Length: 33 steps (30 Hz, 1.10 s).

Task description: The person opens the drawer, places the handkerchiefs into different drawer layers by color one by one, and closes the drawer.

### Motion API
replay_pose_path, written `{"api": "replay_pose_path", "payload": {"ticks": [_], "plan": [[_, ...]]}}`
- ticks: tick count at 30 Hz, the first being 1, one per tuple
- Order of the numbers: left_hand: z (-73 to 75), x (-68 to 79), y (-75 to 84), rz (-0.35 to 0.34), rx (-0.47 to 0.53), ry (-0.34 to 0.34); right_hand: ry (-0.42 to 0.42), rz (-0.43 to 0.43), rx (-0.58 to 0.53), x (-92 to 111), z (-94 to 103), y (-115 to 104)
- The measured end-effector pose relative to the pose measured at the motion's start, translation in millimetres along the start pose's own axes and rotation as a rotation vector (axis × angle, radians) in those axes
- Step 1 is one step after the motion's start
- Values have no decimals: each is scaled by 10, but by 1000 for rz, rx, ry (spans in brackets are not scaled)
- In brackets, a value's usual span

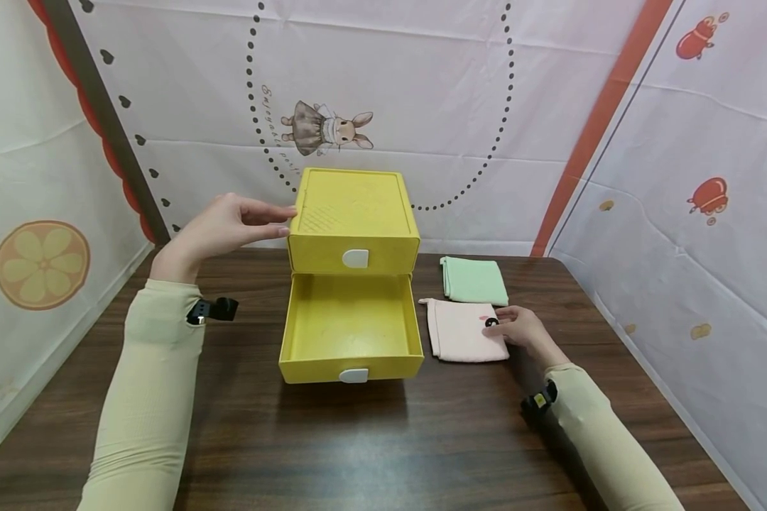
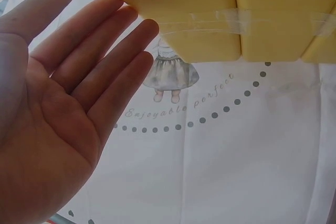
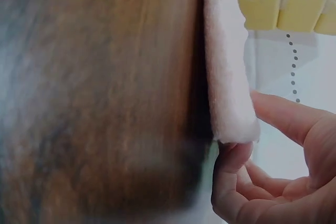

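A yellow drawer box stands on the table with its lower drawer pulled out and its upper drawer closed. At the box's upper left side is my left hand, fingertips right at the top edge. The left wrist view shows those fingers extended alongside the yellow wall. Right of the box lies a folded pink towel with a small dark face-like patch. My right hand pinches its right edge, thumb above and fingers curled under the side, as the right wrist view shows on the towel.
A folded green towel lies just behind the pink one. White tabs mark both drawer fronts, such as the upper handle. Printed cloth walls enclose the dark wooden table at the back and sides.
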<state>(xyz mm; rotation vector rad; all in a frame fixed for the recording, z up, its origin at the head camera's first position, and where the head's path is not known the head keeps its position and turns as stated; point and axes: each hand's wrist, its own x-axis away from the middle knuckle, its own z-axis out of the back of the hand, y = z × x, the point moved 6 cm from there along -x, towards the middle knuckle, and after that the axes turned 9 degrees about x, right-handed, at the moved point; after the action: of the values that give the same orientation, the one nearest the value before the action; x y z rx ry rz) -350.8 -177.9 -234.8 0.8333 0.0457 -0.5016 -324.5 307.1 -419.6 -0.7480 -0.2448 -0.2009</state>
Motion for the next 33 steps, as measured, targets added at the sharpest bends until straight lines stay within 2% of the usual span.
{"api": "replay_pose_path", "payload": {"ticks": [11, 33], "plan": [[-1, 2, 15, -6, 0, 1, -55, -82, -90, -37, -17, 34], [-6, 26, 61, 5, 30, -11, -57, -29, -149, 141, 10, -128]]}}
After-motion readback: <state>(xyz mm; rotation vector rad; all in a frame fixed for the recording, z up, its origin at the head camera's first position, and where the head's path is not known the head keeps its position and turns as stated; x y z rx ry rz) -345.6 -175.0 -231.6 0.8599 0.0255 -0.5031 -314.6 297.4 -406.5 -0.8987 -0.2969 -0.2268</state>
